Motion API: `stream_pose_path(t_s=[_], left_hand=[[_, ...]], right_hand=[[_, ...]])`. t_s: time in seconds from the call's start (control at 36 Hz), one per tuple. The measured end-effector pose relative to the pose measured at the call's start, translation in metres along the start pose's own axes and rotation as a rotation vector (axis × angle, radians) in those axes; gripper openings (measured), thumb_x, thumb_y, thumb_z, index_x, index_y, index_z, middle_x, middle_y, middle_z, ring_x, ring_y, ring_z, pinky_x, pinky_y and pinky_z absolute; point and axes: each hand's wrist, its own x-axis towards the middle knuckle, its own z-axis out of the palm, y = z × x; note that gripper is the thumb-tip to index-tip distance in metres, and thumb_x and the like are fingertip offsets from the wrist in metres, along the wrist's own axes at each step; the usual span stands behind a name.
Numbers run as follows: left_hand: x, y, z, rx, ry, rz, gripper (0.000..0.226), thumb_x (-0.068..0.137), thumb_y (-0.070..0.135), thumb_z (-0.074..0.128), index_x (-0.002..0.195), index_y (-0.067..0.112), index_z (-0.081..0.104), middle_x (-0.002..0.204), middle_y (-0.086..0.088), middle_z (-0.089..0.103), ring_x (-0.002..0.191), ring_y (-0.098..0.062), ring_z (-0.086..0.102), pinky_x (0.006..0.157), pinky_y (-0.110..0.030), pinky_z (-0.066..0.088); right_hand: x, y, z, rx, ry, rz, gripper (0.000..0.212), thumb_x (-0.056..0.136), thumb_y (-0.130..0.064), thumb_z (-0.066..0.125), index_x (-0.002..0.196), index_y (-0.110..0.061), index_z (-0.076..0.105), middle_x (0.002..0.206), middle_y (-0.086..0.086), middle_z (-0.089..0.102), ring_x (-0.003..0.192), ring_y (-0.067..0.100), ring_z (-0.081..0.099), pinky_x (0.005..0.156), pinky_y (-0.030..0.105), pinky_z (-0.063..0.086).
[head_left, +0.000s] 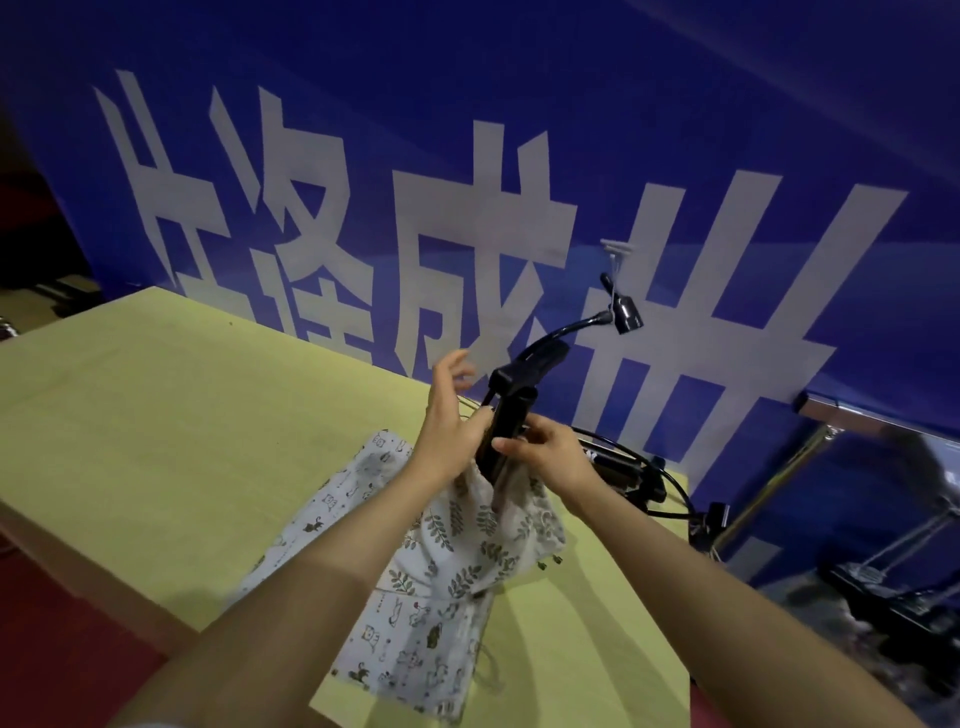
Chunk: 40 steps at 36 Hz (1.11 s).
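A black folded stand with a gooseneck arm (511, 410) stands upright, its lower end inside a leaf-print cloth pouch (483, 535). My left hand (449, 415) presses against the stand's left side with the thumb near it, its fingers spread and raised. My right hand (545, 457) grips the stand's lower part at the pouch's mouth. The gooseneck curves up to a small black clip head (626, 314).
A second cloth bag with an animal print (410, 629) lies flat under my left forearm on the yellow-green table (156, 415). Another black stand with cables (628, 473) lies at the table's far right edge. A blue banner (467, 182) stands behind.
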Motion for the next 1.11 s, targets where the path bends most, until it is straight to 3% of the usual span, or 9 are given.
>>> stream_pose_path(t_s=[0.08, 0.19, 0.31, 0.39, 0.5, 0.67, 0.86, 1.03, 1.11], left_hand=[[0.0, 0.014, -0.004, 0.056, -0.011, 0.2, 0.058, 0.077, 0.02, 0.055, 0.128, 0.032, 0.029, 0.122, -0.002, 0.045, 0.112, -0.014, 0.047, 0.088, -0.002, 0.033], [0.001, 0.029, 0.0, 0.29, -0.067, 0.318, 0.058, 0.079, 0.047, 0.059, 0.131, 0.033, 0.039, 0.122, 0.007, 0.047, 0.111, -0.007, 0.049, 0.087, -0.009, 0.042], [0.005, 0.031, 0.004, 0.446, -0.01, 0.446, 0.032, 0.088, 0.021, 0.061, 0.119, 0.013, 0.06, 0.116, -0.001, 0.056, 0.107, -0.018, 0.056, 0.088, -0.033, 0.052], [0.009, 0.027, 0.001, 0.435, 0.021, 0.434, 0.025, 0.09, 0.008, 0.059, 0.114, 0.005, 0.063, 0.112, -0.005, 0.06, 0.104, -0.019, 0.059, 0.092, -0.029, 0.049], [0.013, 0.028, 0.002, 0.482, -0.002, 0.47, 0.023, 0.092, 0.007, 0.056, 0.114, 0.003, 0.061, 0.111, -0.007, 0.061, 0.103, -0.021, 0.059, 0.089, -0.029, 0.049], [0.027, 0.043, 0.002, 0.531, 0.0, 0.496, 0.023, 0.093, 0.007, 0.053, 0.115, 0.0, 0.06, 0.111, -0.009, 0.061, 0.104, -0.024, 0.058, 0.089, -0.03, 0.046], [0.042, 0.057, -0.007, 0.577, -0.009, 0.493, 0.024, 0.094, 0.007, 0.053, 0.115, -0.001, 0.06, 0.11, -0.011, 0.06, 0.105, -0.025, 0.057, 0.089, -0.031, 0.046], [0.043, 0.06, -0.011, 0.682, -0.045, 0.423, 0.025, 0.095, 0.013, 0.052, 0.118, 0.005, 0.06, 0.113, -0.006, 0.058, 0.105, -0.023, 0.057, 0.086, -0.038, 0.049], [0.041, 0.057, -0.015, 0.81, -0.045, 0.326, 0.025, 0.095, 0.017, 0.05, 0.117, 0.01, 0.058, 0.115, -0.004, 0.057, 0.104, -0.027, 0.058, 0.079, -0.039, 0.049]], right_hand=[[0.001, 0.002, 0.001, -0.04, -0.019, -0.003, 0.035, 0.08, -0.013, 0.074, 0.114, -0.009, 0.066, 0.098, -0.001, 0.07, 0.084, 0.005, 0.064, 0.078, 0.018, 0.048], [0.002, -0.003, 0.001, -0.102, -0.052, -0.026, 0.012, 0.083, -0.008, 0.069, 0.094, -0.009, 0.065, 0.08, -0.004, 0.064, 0.072, 0.007, 0.058, 0.068, 0.018, 0.045], [0.0, -0.008, -0.003, -0.113, -0.066, -0.007, 0.013, 0.083, -0.001, 0.067, 0.094, -0.007, 0.064, 0.077, -0.006, 0.063, 0.066, 0.002, 0.06, 0.054, 0.008, 0.043], [-0.003, -0.008, -0.009, -0.214, -0.056, -0.017, 0.024, 0.084, 0.005, 0.059, 0.1, -0.012, 0.065, 0.076, -0.006, 0.063, 0.059, -0.006, 0.058, 0.056, 0.01, 0.044], [-0.001, -0.008, -0.015, -0.617, 0.101, -0.134, 0.036, 0.083, -0.004, 0.053, 0.115, -0.015, 0.065, 0.107, 0.004, 0.062, 0.097, 0.022, 0.059, 0.084, 0.036, 0.049], [0.004, -0.031, -0.022, -0.866, 0.327, -0.333, 0.02, 0.092, -0.017, 0.05, 0.101, -0.011, 0.067, 0.103, 0.005, 0.057, 0.086, 0.027, 0.059, 0.069, 0.035, 0.046], [0.008, -0.072, -0.026, -0.511, 0.48, -0.472, 0.02, 0.099, -0.017, 0.044, 0.109, -0.009, 0.059, 0.104, 0.003, 0.057, 0.084, 0.014, 0.055, 0.071, 0.028, 0.044], [0.013, -0.114, -0.026, -0.171, 0.521, -0.491, 0.014, 0.098, -0.016, 0.046, 0.093, -0.01, 0.058, 0.075, 0.001, 0.061, 0.063, 0.013, 0.057, 0.059, 0.027, 0.048], [0.019, -0.13, -0.027, -0.033, 0.511, -0.461, 0.011, 0.095, -0.015, 0.05, 0.088, -0.01, 0.058, 0.069, 0.001, 0.058, 0.064, 0.019, 0.059, 0.062, 0.036, 0.055]])
